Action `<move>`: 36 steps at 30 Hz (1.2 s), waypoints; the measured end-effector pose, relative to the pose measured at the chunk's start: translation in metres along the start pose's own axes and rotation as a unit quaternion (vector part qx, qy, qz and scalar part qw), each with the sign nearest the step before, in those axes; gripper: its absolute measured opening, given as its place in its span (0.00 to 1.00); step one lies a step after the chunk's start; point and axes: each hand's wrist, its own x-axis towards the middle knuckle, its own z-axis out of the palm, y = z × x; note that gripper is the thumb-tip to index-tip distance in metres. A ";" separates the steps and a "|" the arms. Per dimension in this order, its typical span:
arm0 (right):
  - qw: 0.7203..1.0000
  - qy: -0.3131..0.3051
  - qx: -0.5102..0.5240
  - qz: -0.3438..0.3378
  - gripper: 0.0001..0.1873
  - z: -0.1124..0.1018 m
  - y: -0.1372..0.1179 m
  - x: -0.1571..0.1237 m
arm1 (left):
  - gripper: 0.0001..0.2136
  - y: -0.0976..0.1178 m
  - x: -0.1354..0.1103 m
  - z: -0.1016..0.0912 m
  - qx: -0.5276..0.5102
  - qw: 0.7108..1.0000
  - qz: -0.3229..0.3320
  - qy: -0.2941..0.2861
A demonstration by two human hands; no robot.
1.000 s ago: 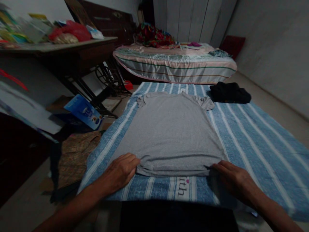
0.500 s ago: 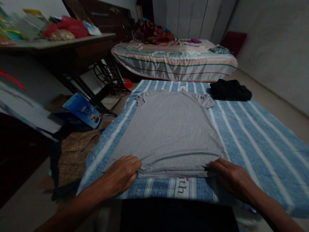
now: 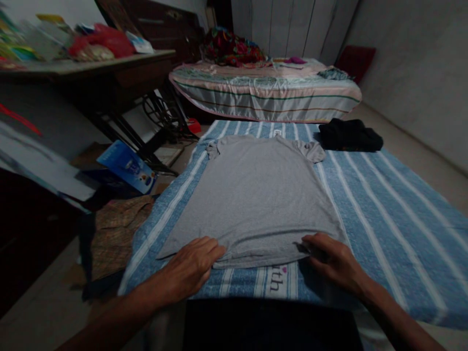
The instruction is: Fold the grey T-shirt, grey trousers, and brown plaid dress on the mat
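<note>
Grey is the short-sleeved T-shirt (image 3: 265,195), which lies spread before me on the blue-and-white striped cloth (image 3: 383,234), its hem towards my body and its sleeves at the far side. The fingers of my left hand (image 3: 197,261) are narrow, and they appear closed upon the hem, somewhat inward from its left corner. My right hand (image 3: 334,261) has its fingertips on a raised fold near the right end of the hem; whether thumb and finger press together there, I cannot tell. In my judgement the danger is uneven pulling: if one hand draws more than the other, the slack ridge between them could become a crooked crease. Also, if my right fingertips catch only the upper layer, the lower one could bunch underneath
</note>
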 end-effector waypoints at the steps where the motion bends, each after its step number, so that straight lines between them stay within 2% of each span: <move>1: 0.999 0.005 0.021 0.028 0.15 0.001 0.002 0.001 | 0.14 0.000 0.000 0.000 0.001 1.000 0.003 0.005; 5: 0.992 0.006 0.063 0.111 0.12 0.005 0.004 0.003 | 0.09 -0.003 0.000 0.007 0.015 0.999 0.011 0.048; 8: 0.993 0.011 0.059 0.103 0.12 0.006 0.002 0.005 | 0.05 -0.005 0.001 0.016 0.031 0.995 0.031 0.093; 11: 0.997 0.016 0.038 0.065 0.12 0.006 0.000 0.007 | 0.03 -0.005 0.003 0.023 0.039 0.988 0.052 0.139; 15: 1.000 0.003 0.003 0.010 0.11 0.005 -0.002 0.008 | 0.09 -0.001 0.006 0.030 0.032 0.980 0.073 0.182; 20: 0.999 -0.007 -0.043 -0.016 0.14 0.007 -0.002 0.008 | 0.24 -0.002 0.006 0.036 0.020 0.974 0.096 0.206; 23: 0.997 -0.032 -0.061 -0.028 0.16 0.008 -0.002 0.007 | 0.28 -0.005 0.003 0.040 0.022 0.972 0.105 0.210; 26: 0.996 -0.043 -0.071 -0.044 0.17 0.008 -0.003 0.006 | 0.24 -0.008 0.003 0.043 0.040 0.964 0.116 0.236; 36: 0.992 -0.010 -0.077 -0.101 0.14 0.006 -0.007 0.006 | 0.10 -0.005 0.010 0.048 0.070 0.935 0.126 0.324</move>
